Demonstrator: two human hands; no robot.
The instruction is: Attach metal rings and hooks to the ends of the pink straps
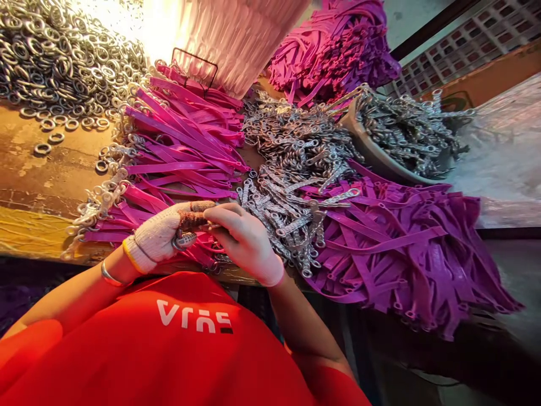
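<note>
My left hand (163,230), in a white knitted glove with dark, worn fingertips, is closed around a few metal rings (184,242) that show below its fingers. Against it presses my right hand (245,234), in a thin white glove, with thumb and forefinger pinched together. A small thin piece sits between the fingertips, mostly hidden, and I cannot make out its kind. Beneath and beyond my hands lie pink straps (186,138) with metal fittings (105,197) at their left ends. Close to my right hand is a heap of braided metal links (291,192).
Loose metal rings (59,62) are piled at the far left of the wooden table (25,158). A tub (350,127) full of metal links stands at the right. Purple straps (393,242) hang over the near edge; more magenta straps (338,51) are heaped at the back.
</note>
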